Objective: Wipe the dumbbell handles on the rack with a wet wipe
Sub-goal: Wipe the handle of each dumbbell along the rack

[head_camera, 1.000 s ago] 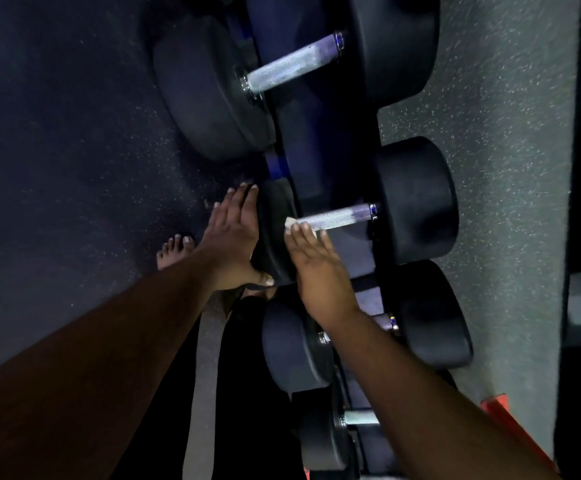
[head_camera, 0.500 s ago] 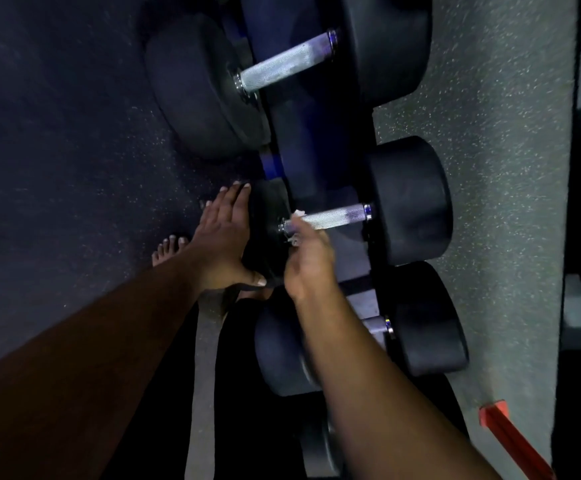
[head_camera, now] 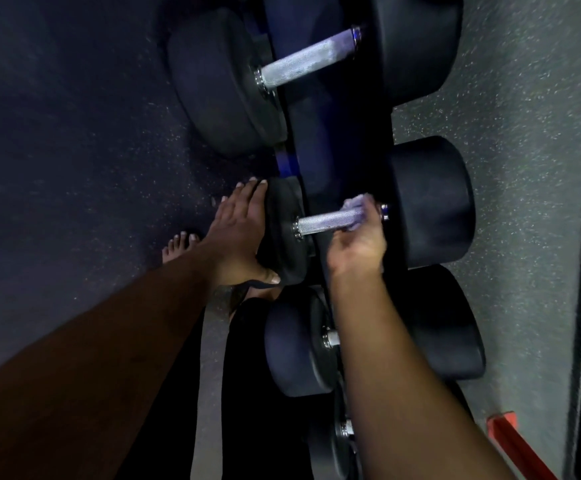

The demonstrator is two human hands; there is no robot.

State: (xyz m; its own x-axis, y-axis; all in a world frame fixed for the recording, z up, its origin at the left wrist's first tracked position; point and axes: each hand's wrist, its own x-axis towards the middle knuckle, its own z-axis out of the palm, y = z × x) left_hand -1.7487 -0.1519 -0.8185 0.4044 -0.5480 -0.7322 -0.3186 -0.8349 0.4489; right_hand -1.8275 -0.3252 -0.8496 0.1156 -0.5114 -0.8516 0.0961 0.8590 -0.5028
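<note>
The right hand (head_camera: 356, 249) is at the centre, and its grip is curled around the wet wipe (head_camera: 357, 208) and the far end of the middle dumbbell handle (head_camera: 330, 220), close to the weight head (head_camera: 432, 202) at 3 o'clock. The left hand (head_camera: 238, 237), at 9 o'clock from the handle, lies with straight fingers against the outer face of the near weight head (head_camera: 283, 233), its thumb under the edge. This dumbbell sits on the rack (head_camera: 323, 140). A bigger dumbbell (head_camera: 308, 58) lies at 12 o'clock, and another (head_camera: 299, 344) at 6 o'clock. Bare toes (head_camera: 180, 245) show on the floor (head_camera: 74, 133) at 9 o'clock.
</note>
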